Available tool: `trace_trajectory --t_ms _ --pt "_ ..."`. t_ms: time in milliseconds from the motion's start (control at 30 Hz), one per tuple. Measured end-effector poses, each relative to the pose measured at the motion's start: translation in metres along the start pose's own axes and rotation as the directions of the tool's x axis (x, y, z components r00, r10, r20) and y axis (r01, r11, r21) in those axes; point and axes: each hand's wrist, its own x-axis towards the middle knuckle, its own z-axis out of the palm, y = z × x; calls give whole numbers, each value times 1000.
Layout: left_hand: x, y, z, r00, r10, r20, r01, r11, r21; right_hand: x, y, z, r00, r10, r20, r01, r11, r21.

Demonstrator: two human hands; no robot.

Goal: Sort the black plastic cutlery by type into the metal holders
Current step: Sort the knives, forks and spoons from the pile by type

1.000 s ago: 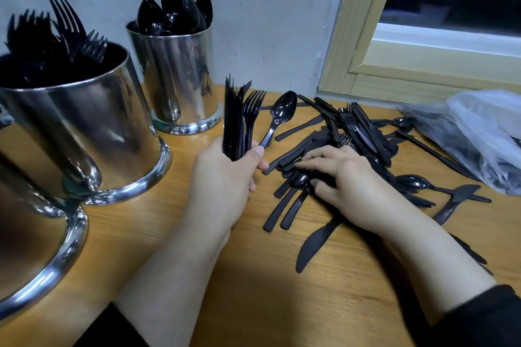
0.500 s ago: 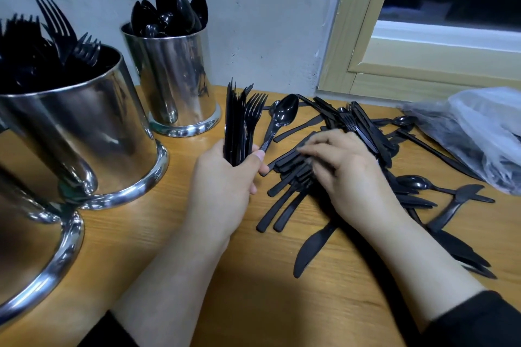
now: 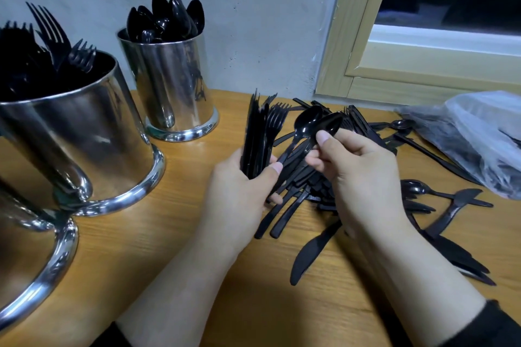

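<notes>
My left hand grips an upright bundle of black forks, with one spoon pinched under the thumb. Just right of it, my right hand holds a second black spoon between thumb and forefinger, lifted off the pile. A loose pile of black cutlery lies on the wooden table below both hands. At the left a wide metal holder holds forks. Behind it a narrower metal holder holds spoons. A third metal holder shows at the lower left edge, contents hidden.
A crumpled clear plastic bag lies at the right under the window frame. Loose spoons and knives are scattered right of my right hand. A grey wall closes off the back.
My right hand left the pile, where it lay flat, and rose with a spoon pinched in its fingers toward the left hand. The left hand kept its bundle and barely moved.
</notes>
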Motion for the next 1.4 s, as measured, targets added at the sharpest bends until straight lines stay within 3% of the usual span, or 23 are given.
trace_trajectory --t_ms 233,300,467,567,700,867,967,1033,1200,1400 --pt "-2 3 2 988 -21 155 24 999 -23 0 -1 0 1000 22 -11 -23 998 -51" --pt "-3 3 2 986 -17 166 17 1000 -1 0 0 -1 1000 -2 -14 0 990 -139" --pt "8 -2 -10 999 -20 -31 17 997 -76 5 -7 -10 996 -89 -24 69 895 -440" --pt "20 -6 -19 985 -75 -152 51 986 -158 29 -14 -1 991 -58 118 122 742 -660" --pt "27 -9 -24 980 -125 -156 90 973 -214 82 -6 32 962 -38 270 245 554 -796" --pt "30 -11 -26 982 -140 -129 112 972 -206 140 20 70 948 109 300 257 297 -919" --pt "33 -12 -26 981 -144 -132 117 974 -196 158 38 84 939 152 310 276 210 -938" --pt "34 -12 -25 980 -155 -126 130 973 -191 164 46 89 934 139 330 300 201 -933" --pt "34 -12 -24 980 -157 -122 132 974 -185 165 53 90 952 34 304 280 305 -910" --pt "29 -5 -26 978 -173 -115 144 963 -228 134 8 66 973 -142 183 232 601 -765"
